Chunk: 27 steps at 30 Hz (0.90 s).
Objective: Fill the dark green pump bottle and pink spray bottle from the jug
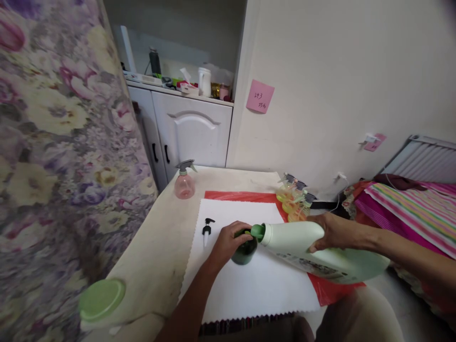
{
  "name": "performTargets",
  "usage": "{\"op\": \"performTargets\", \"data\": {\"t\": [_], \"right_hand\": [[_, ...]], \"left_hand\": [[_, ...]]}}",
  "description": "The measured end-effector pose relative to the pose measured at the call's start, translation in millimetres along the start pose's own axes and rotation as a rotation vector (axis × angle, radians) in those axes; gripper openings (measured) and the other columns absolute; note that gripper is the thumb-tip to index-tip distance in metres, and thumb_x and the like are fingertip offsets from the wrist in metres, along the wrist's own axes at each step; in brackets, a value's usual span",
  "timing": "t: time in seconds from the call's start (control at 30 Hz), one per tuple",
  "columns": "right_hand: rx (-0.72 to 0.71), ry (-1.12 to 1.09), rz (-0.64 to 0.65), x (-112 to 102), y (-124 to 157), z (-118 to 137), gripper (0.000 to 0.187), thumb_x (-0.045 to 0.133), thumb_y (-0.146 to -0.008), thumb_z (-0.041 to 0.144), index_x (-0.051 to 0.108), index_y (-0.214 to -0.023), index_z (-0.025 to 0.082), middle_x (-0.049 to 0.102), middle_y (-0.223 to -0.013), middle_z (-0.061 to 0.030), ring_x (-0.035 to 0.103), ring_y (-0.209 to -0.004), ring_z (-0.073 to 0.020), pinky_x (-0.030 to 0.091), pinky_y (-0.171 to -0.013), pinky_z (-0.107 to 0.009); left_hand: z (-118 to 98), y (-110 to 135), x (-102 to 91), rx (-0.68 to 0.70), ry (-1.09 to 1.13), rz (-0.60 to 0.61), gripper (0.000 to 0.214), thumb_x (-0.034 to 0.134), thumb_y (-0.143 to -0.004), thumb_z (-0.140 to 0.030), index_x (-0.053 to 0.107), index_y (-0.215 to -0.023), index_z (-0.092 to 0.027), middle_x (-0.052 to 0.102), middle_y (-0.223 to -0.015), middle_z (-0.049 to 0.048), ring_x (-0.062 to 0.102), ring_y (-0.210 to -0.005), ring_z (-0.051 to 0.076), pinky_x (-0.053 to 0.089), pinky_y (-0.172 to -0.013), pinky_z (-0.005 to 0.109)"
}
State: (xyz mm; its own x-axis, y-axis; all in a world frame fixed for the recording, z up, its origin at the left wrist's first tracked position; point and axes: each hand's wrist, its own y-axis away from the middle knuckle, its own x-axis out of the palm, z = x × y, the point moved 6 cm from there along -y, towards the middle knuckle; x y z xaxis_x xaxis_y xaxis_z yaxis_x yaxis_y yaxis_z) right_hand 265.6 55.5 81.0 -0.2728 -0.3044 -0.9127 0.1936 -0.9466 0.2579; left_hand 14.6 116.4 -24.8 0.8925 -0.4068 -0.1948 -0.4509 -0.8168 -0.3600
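My left hand [233, 240] is closed around the upper part of a small dark green bottle [243, 255], which stands on a white sheet [228, 294]. My right hand [329, 232] grips a large pale green jug [295, 237] with a printed label. The jug is tipped nearly flat, its green spout [258, 232] at the small bottle's mouth. Whether liquid is flowing I cannot tell. A black pump top [207, 229] with a white stem lies on the sheet, left of my left hand.
A pink spray bottle [184, 184] stands at the table's back left. Several yellowish spray bottles [294, 199] cluster at the back right, by a red sheet [242, 195]. A round green lid [102, 299] is at front left. A floral curtain [67, 142] hangs along the left.
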Motion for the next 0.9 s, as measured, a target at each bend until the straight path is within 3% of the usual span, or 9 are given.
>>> {"op": "performTargets", "data": {"t": [0.13,0.27,0.37,0.5,0.63,0.73,0.9], "right_hand": [[-0.041,-0.121,0.036,4.8,3.8,-7.7,0.036,0.078,-0.063,0.042,0.064,-0.088,0.02,0.071,-0.08,-0.0012,0.065,-0.072,-0.0201,0.048,-0.058,-0.023],[0.021,-0.324,-0.011,-0.7,12.3,-13.4,0.041,0.075,-0.065,0.045,0.061,-0.095,0.02,0.066,-0.074,0.0005,0.057,-0.056,-0.014,0.04,-0.041,-0.02],[0.043,-0.462,-0.119,-9.8,16.2,-12.4,0.047,0.071,-0.068,0.048,0.058,-0.103,0.02,0.058,-0.069,0.0027,0.047,-0.048,-0.0103,0.033,-0.036,-0.019],[0.037,-0.569,-0.376,-17.5,6.7,-8.6,0.044,0.069,-0.068,0.052,0.058,-0.096,0.019,0.051,-0.062,0.0045,0.043,-0.045,-0.0103,0.034,-0.038,-0.021],[0.009,-0.707,-0.646,-3.2,-27.1,-8.4,0.045,0.068,-0.068,0.052,0.056,-0.097,0.021,0.048,-0.053,0.0065,0.043,-0.043,-0.0124,0.038,-0.041,-0.025],[-0.001,-0.813,-0.766,19.8,-64.2,-9.1,0.046,0.068,-0.067,0.052,0.056,-0.098,0.021,0.047,-0.05,0.0077,0.044,-0.041,-0.0137,0.038,-0.042,-0.027],[-0.051,-0.926,-0.78,53.6,-124.1,0.5,0.034,0.068,-0.069,0.049,0.057,-0.088,0.023,0.048,-0.054,0.0065,0.044,-0.045,-0.0135,0.04,-0.043,-0.026]], "left_hand": [[-0.4,1.3,-1.0,-0.038,-0.034,0.009,0.025,0.066,-0.075,-0.021,0.071,-0.1,-0.024,0.069,-0.101,0.0038,0.062,-0.095,0.022,0.046,-0.088,0.033],[-2.5,4.1,-1.8,-0.057,-0.082,0.006,0.032,0.063,-0.075,-0.017,0.068,-0.105,-0.025,0.067,-0.109,0.0046,0.06,-0.103,0.023,0.044,-0.094,0.036],[-3.3,6.1,-2.0,-0.055,-0.112,-0.016,0.036,0.062,-0.073,-0.014,0.066,-0.106,-0.025,0.066,-0.113,0.0049,0.058,-0.108,0.024,0.042,-0.098,0.037],[-2.6,6.9,-2.4,-0.042,-0.148,-0.052,0.033,0.061,-0.071,-0.012,0.067,-0.101,-0.025,0.062,-0.121,0.0068,0.055,-0.114,0.025,0.039,-0.102,0.04],[-1.0,6.8,-3.5,-0.075,-0.162,-0.064,0.032,0.061,-0.069,-0.012,0.066,-0.098,-0.024,0.064,-0.115,0.0071,0.056,-0.111,0.026,0.041,-0.1,0.041],[-0.4,7.5,-4.6,-0.107,-0.155,-0.067,0.032,0.062,-0.069,-0.012,0.066,-0.099,-0.025,0.066,-0.111,0.0066,0.058,-0.107,0.025,0.043,-0.098,0.039],[6.1,10.9,-6.2,-0.16,-0.136,-0.07,0.033,0.065,-0.067,-0.012,0.067,-0.098,-0.024,0.066,-0.113,0.0074,0.057,-0.11,0.026,0.041,-0.1,0.037]]}}
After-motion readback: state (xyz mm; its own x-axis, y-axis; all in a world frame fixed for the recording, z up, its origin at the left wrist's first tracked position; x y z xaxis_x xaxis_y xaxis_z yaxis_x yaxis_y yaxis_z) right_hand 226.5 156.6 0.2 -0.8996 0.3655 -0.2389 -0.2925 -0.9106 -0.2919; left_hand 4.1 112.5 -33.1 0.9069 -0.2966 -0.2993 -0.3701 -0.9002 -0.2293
